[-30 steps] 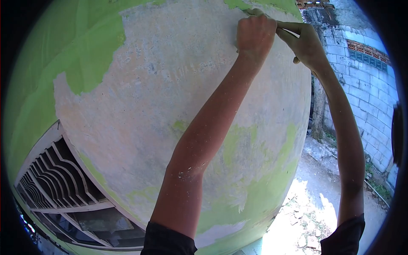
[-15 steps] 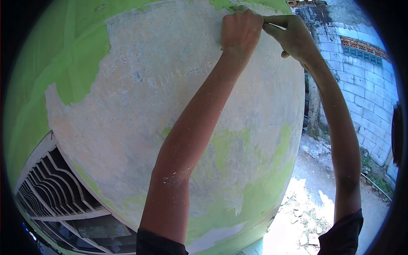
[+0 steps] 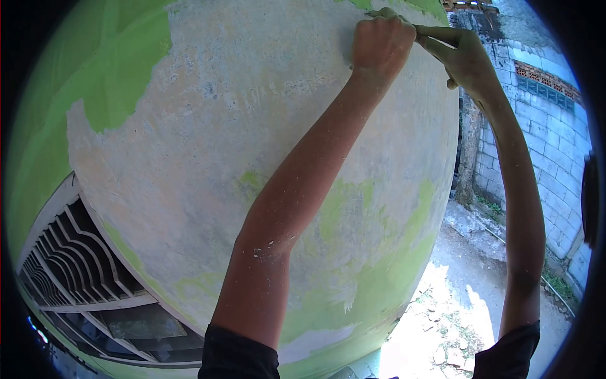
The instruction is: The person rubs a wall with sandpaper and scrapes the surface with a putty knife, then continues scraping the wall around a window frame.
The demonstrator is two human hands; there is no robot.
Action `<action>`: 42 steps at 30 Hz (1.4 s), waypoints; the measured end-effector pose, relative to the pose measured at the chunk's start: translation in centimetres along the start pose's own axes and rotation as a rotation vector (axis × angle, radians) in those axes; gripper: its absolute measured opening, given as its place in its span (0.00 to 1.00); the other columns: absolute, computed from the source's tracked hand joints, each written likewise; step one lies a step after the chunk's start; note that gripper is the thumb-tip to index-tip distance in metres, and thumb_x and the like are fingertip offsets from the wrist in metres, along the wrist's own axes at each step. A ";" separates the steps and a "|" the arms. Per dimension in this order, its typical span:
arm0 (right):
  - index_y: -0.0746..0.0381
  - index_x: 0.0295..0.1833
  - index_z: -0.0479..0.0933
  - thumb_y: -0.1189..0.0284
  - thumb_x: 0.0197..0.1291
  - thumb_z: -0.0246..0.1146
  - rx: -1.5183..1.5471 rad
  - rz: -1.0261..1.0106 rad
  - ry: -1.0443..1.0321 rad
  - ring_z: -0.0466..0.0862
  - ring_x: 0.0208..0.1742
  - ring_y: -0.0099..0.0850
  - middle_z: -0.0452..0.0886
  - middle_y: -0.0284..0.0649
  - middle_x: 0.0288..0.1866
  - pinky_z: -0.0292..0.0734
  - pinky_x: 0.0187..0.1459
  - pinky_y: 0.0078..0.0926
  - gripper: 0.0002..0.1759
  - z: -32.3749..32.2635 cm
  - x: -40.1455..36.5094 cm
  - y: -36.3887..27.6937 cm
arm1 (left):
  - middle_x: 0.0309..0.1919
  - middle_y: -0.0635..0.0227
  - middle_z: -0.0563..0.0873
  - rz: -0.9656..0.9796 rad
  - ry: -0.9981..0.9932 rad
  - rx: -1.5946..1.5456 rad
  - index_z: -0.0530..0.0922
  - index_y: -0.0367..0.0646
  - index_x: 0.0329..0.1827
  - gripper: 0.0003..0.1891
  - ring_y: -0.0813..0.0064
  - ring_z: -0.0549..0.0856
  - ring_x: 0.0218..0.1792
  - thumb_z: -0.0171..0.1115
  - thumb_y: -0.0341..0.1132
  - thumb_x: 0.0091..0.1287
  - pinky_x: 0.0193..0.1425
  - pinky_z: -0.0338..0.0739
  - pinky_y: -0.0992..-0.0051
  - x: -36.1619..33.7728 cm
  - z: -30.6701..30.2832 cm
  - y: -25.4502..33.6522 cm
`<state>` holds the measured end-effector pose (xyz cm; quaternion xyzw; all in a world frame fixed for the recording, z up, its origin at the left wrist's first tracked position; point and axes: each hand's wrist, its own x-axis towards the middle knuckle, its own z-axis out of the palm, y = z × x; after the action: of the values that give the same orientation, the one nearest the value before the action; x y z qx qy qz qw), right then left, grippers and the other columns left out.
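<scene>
Both hands are raised high against a wall (image 3: pixel 246 120) whose green paint (image 3: pixel 136 82) is stripped to a pale, mottled surface over a large area. My left hand (image 3: pixel 382 45) is closed in a fist, its back towards me, close to the wall near the upper paint edge. Whatever it grips is hidden by the fingers. My right hand (image 3: pixel 466 58) is just right of it, with thumb and forefinger pinched together against the side of the left fist. What they pinch is too small to make out. Pale flakes speckle the left forearm (image 3: pixel 303 170).
A window with a wavy metal grille (image 3: pixel 85 252) sits at lower left. Ragged green patches (image 3: pixel 391 278) remain on the lower wall. Beyond the wall's right edge are a grey block wall (image 3: pixel 536 139), a post (image 3: pixel 468 151) and sunlit ground with debris (image 3: pixel 451 328).
Both hands have shifted right and slightly down in the picture, still together. The view has also moved a little, with the window grille now higher.
</scene>
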<state>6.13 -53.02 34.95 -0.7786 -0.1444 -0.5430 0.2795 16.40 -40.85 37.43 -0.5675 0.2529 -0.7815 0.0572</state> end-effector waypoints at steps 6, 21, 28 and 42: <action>0.60 0.58 0.83 0.66 0.67 0.63 0.061 0.026 0.002 0.74 0.15 0.18 0.85 0.37 0.31 0.74 0.16 0.20 0.17 1.6 -0.4 -0.5 | 0.31 0.69 0.88 0.072 -0.070 0.023 0.87 0.52 0.28 0.02 0.76 0.90 0.33 0.67 0.33 0.56 0.31 0.81 0.75 -0.4 -0.9 -1.1; 0.61 0.58 0.83 0.65 0.67 0.63 0.024 0.043 -0.007 0.66 0.13 0.13 0.66 0.24 0.14 0.70 0.15 0.17 0.18 1.3 1.9 0.1 | 0.29 0.70 0.89 0.022 -0.053 -0.042 0.87 0.53 0.27 0.02 0.76 0.89 0.32 0.68 0.35 0.57 0.34 0.80 0.74 0.6 1.4 -0.7; 0.60 0.58 0.83 0.65 0.66 0.63 -0.076 0.029 -0.004 0.68 0.16 0.14 0.71 0.25 0.18 0.73 0.16 0.18 0.19 1.1 2.4 -0.1 | 0.28 0.73 0.89 0.027 -0.014 -0.040 0.88 0.55 0.29 0.04 0.76 0.90 0.34 0.67 0.35 0.59 0.33 0.80 0.74 1.3 1.2 -0.1; 0.59 0.58 0.83 0.65 0.66 0.63 -0.065 -0.016 -0.048 0.68 0.12 0.14 0.66 0.23 0.13 0.74 0.14 0.20 0.18 0.6 1.0 -1.0 | 0.33 0.72 0.89 0.018 -0.074 0.020 0.88 0.54 0.29 0.04 0.77 0.90 0.34 0.67 0.35 0.60 0.30 0.80 0.75 -0.2 0.0 -1.1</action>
<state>6.44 -51.97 35.96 -0.7989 -0.1393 -0.5308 0.2461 16.70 -39.84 37.76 -0.5931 0.2478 -0.7619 0.0795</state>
